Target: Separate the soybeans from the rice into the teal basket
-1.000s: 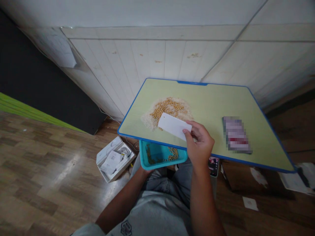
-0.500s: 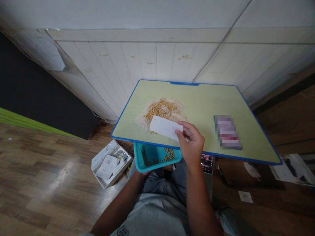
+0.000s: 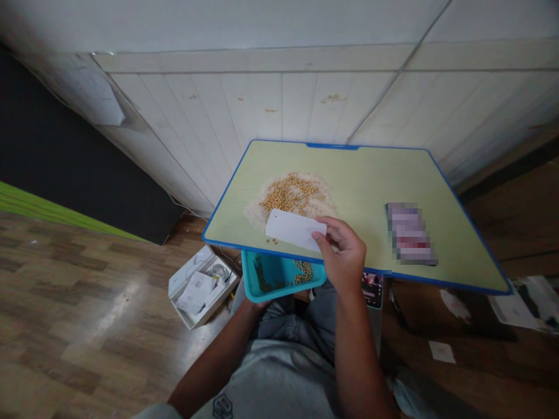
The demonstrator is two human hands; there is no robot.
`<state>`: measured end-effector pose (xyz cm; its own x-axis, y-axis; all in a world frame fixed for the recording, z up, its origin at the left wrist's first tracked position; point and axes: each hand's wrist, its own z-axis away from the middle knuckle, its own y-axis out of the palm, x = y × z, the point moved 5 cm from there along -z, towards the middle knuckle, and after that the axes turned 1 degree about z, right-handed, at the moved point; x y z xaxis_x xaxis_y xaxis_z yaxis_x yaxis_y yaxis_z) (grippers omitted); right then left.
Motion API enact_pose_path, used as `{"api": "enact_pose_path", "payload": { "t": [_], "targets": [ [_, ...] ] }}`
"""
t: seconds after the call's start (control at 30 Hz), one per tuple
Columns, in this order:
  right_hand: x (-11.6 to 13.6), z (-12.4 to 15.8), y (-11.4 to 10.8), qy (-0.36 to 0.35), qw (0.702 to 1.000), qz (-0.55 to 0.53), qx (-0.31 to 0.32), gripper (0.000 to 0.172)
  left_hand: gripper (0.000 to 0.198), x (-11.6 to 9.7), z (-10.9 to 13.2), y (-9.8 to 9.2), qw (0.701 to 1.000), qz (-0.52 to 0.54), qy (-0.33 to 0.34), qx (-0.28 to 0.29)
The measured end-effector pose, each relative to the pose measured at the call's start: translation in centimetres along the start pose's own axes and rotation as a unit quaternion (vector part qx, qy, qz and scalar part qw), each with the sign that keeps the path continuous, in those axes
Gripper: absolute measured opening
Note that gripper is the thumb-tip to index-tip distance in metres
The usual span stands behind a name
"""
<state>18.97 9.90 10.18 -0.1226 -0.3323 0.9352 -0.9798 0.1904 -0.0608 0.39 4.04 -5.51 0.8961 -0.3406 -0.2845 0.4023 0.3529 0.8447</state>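
My right hand [image 3: 344,251] pinches a white rectangular card [image 3: 293,227] between thumb and fingers, tilted over the near side of a heap of soybeans [image 3: 286,195] mixed with pale rice-like grains [image 3: 321,201]. The heap lies on the left half of a light green board [image 3: 371,174] with a blue rim. A few loose beans sit between the card and the near edge. Below that edge is a teal plastic tray [image 3: 274,294] with soybeans and smaller dark greenish grains inside. My left hand [image 3: 258,304] supports the tray from underneath, its fingers mostly hidden.
A phone-like item with a blurred screen [image 3: 411,234] rests on the board's right side. An open white box [image 3: 201,291] with papers and a cable stands on the floor at left. The white panelled wall [image 3: 297,105] rises right behind the board.
Relative to the board, the card in my right hand has come slightly nearer and left, exposing a few loose beans by the near edge. The tray stays below; the whole view has shifted a little.
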Motion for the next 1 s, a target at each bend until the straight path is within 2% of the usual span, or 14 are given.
{"api": "enact_pose_path", "payload": {
  "t": [0.13,0.37,0.53,0.6,0.7,0.83,0.9,1.0],
  "targets": [
    [0.0,0.0,0.3,0.001,1.000,-0.003,0.009,0.022,0.072,0.0,0.1,0.1,1.000,0.015,-0.007,-0.023],
    [0.5,0.0,0.9,-0.007,0.999,-0.010,0.035,0.020,0.074,0.3,1.4,3.3,0.999,0.009,-0.046,-0.018],
    [0.9,0.0,1.5,-0.015,0.997,-0.012,0.069,0.020,0.081,0.0,0.8,1.5,0.999,0.012,0.001,-0.051],
    [1.0,0.0,1.6,-0.014,0.997,-0.015,0.078,0.020,0.075,-0.1,0.5,0.9,0.998,0.013,0.010,-0.055],
    [1.2,0.1,1.6,-0.013,0.996,-0.019,0.087,0.019,0.065,0.0,0.2,0.8,0.998,0.005,0.008,-0.069],
    [1.3,0.4,1.4,-0.021,0.996,-0.015,0.087,0.017,0.069,0.1,0.6,1.5,0.997,-0.013,-0.004,-0.081],
    [1.3,0.4,0.9,-0.028,0.999,-0.016,0.043,0.017,0.064,0.0,1.0,2.3,0.997,-0.025,-0.004,-0.066],
    [1.4,0.4,-1.0,-0.030,0.992,-0.031,-0.121,0.026,0.058,-0.1,1.8,4.2,0.999,-0.032,-0.005,-0.038]
  ]
}}
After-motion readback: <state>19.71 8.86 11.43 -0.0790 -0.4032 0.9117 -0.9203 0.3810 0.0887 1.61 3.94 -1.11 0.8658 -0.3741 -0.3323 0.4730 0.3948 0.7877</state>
